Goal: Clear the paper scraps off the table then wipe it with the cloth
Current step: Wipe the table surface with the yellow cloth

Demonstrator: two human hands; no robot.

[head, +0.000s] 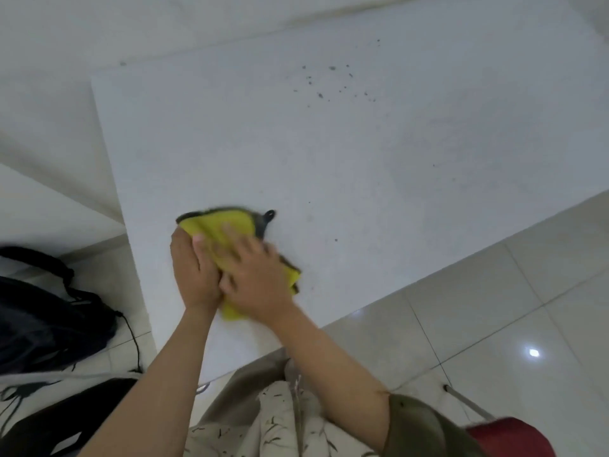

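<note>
Yellow cloth point(227, 230) under two hands on a white table point(362, 153).

The cloth is bunched up near the front left edge of the table, with a dark trim and a small dark loop at its far side. The left hand point(194, 272) lies on the left part of the cloth with its fingers flat on top. The right hand point(253, 275) lies just beside it, touching it, fingers spread out flat and pressing the cloth down. Neither hand is curled round the cloth. Small dark specks point(333, 82) sit on the far part of the table, well apart from the cloth. A black bag point(46, 321) is on the tiled floor point(494, 308) to the left.
</note>
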